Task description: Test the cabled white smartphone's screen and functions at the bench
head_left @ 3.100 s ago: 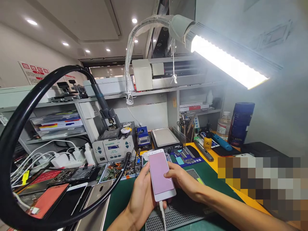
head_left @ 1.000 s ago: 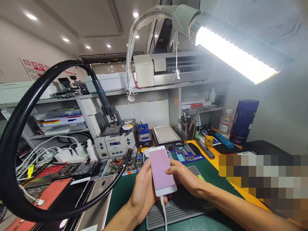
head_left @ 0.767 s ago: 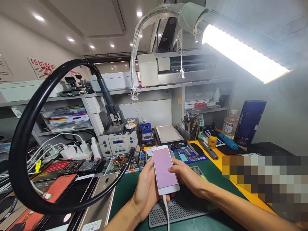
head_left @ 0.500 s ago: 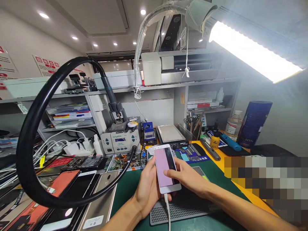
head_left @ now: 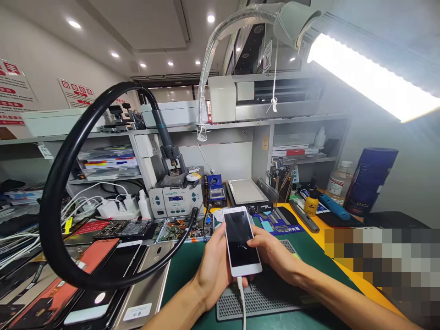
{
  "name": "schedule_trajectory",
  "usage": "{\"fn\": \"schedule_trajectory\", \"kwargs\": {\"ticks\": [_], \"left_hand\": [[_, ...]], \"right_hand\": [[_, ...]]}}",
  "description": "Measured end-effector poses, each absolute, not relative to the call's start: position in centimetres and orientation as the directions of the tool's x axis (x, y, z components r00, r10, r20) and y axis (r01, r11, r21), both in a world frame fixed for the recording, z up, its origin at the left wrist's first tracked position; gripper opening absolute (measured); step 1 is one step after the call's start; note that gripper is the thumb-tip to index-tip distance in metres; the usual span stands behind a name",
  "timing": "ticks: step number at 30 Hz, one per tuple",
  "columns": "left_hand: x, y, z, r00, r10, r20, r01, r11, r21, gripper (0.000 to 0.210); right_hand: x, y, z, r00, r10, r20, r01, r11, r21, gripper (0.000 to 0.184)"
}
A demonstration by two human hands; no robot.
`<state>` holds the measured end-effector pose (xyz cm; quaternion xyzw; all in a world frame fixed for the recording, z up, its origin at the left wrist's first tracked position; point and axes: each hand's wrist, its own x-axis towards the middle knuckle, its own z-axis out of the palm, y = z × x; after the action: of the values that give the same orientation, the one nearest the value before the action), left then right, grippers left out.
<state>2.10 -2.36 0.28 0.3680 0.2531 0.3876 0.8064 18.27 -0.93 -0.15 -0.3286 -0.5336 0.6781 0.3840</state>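
Note:
A white smartphone point(head_left: 240, 243) is held upright and slightly tilted above the bench, its screen dark with a few light reflections. Around its left side and lower back wraps my left hand point(head_left: 213, 259), a fingertip showing under the bottom edge. My right hand point(head_left: 271, 252) grips the right edge, with the thumb over the right part of the screen; its other fingers are mostly hidden behind the phone. A white charging cable point(head_left: 242, 298) is plugged into the phone's bottom end. Beneath lies a grey perforated mat point(head_left: 271, 298) on a green work mat point(head_left: 187, 261).
Several phones and a gold back cover point(head_left: 151, 270) lie at left under a looping black hose point(head_left: 48, 220). Behind stand a soldering station point(head_left: 177, 201), a parts tray point(head_left: 172, 231) and a flat heating plate point(head_left: 247, 192). A yellow bottle point(head_left: 311, 204) stands at right; a bright lamp point(head_left: 371, 78) hangs above.
The phone's screen, largely pink before, is now dark all over. My right thumb has moved from the middle of the screen toward its right edge. The view has shifted slightly.

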Motion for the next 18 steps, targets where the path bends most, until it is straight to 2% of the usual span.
{"fn": "schedule_trajectory", "kwargs": {"ticks": [8,18], "left_hand": [[2.04,-2.42,0.3,0.578,0.807,-0.12,-0.443,0.434,0.785,0.068],[1.95,-2.44,0.2,0.58,0.806,-0.118,-0.439,0.431,0.789,0.069]], "right_hand": [[18.2,-0.79,-0.25,-0.479,0.877,-0.032,-0.168,-0.128,-0.977,0.04],[18.05,-1.09,-0.04,-0.451,0.892,-0.039,-0.107,-0.098,-0.989,0.029]]}}
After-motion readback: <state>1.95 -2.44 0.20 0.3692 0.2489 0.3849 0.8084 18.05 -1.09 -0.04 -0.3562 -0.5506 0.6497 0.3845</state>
